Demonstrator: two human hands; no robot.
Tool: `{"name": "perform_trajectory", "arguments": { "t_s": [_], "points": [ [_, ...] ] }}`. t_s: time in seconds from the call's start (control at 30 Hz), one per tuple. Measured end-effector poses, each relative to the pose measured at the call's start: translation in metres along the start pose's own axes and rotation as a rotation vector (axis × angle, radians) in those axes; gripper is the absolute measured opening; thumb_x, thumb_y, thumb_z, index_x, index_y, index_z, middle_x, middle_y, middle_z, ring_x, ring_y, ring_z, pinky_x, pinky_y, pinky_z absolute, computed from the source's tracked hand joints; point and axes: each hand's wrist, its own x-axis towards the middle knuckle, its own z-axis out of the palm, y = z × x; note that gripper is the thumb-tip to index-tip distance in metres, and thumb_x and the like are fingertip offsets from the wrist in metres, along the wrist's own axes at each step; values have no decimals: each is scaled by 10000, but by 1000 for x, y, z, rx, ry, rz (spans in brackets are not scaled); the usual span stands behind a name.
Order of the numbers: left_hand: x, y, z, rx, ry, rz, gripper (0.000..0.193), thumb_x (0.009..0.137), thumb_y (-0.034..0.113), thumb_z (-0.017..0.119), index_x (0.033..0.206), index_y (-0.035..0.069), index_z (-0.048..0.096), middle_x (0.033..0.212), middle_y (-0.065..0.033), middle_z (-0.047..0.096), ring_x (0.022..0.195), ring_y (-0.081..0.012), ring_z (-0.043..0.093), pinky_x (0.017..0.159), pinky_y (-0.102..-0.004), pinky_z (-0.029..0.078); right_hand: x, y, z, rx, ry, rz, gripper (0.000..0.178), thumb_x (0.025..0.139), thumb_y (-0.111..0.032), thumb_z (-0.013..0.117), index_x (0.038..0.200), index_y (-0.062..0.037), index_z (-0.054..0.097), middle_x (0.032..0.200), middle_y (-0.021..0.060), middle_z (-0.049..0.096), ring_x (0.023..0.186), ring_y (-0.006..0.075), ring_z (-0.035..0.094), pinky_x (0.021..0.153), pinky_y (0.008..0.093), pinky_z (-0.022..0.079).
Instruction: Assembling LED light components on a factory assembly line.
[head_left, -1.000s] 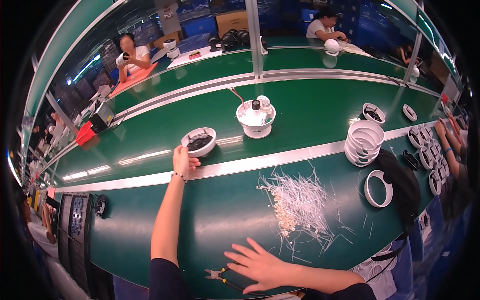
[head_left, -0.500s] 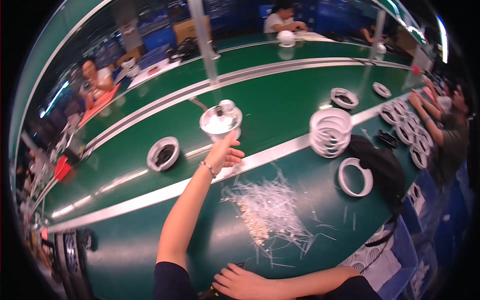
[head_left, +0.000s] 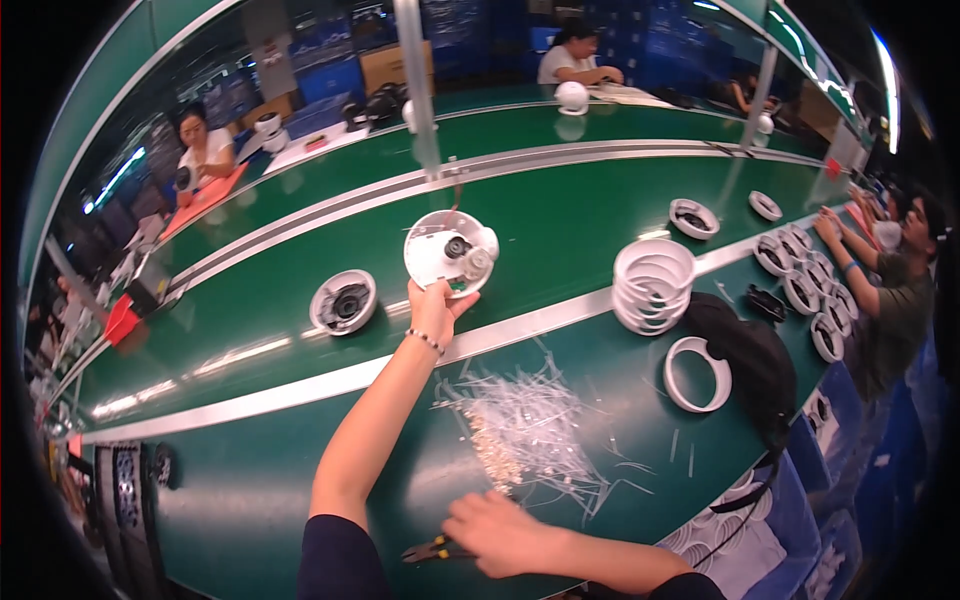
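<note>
Out over the green belt, my left hand (head_left: 433, 308) is closed on the near rim of a white round housing (head_left: 428, 262). The housing is tilted towards me, showing a black round part, a whitish round part beside it and a thin reddish wire at its far side. Low in the middle, my right hand (head_left: 503, 537) is curled around the handles of cutting pliers (head_left: 428, 549), whose dark jaws point left; the grip is partly hidden. Just beyond that hand lies a heap of clear plastic cable ties (head_left: 535, 425) with cream-coloured ends.
Left on the belt sits a white ring with black insides (head_left: 343, 303). Stacked white rings (head_left: 652, 287) stand right, near a single ring (head_left: 697, 374) and a black cloth item (head_left: 752, 362). Blue bins (head_left: 806, 480) flank the table's right side. Co-workers (head_left: 888, 255) sit around.
My left hand has gone from reaching beside the white housing to gripping it, tilting its inside towards me. My right hand has moved up slightly with the pliers, whose jaws now show clear of it.
</note>
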Motion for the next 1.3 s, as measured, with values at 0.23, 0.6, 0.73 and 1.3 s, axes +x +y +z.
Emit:
{"name": "perform_trajectory", "arguments": {
  "t_s": [0.23, 0.6, 0.73, 1.3],
  "points": [
    [-107, 92, -70, 354, -190, -1, 696, 654, -157, 329, 1294, 96, 229, 1227, -142, 404, 1051, -334, 526, 703, -430, 574, -9, 26, -52, 1078, -10, -150, 474, 777, -120, 614, 1205, -21, 435, 1131, 103, 513, 1000, 180, 490, 870, 303, 393],
    [-159, 90, -82, 526, -335, -94, 785, 638, -139, 347, 1366, 111, 191, 1277, -119, 355, 1132, -282, 449, 723, -383, 570, 3, 56, -36, 1995, 34, -31, 539, 881, -338, 452, 1264, 29, 355, 1155, 243, 486, 948, 241, 559, 820, 417, 470],
    [-165, 93, -75, 652, -434, -44, 772, 651, -129, 360, 1369, 110, 207, 1313, -107, 327, 1156, -265, 422, 735, -352, 558, 6, 57, -33, 2064, 29, -1, 521, 897, -330, 425, 1252, 47, 363, 1149, 255, 488, 930, 251, 568, 811, 433, 472],
    [-169, 87, -71, 661, -472, -38, 770, 661, -129, 370, 1373, 130, 234, 1314, -90, 339, 1148, -222, 420, 725, -299, 530, 1, 49, -30, 2033, 182, 78, 312, 904, -256, 410, 1075, 2, 451, 793, 106, 516, 677, 215, 559, 573, 346, 501]
  ]
}}
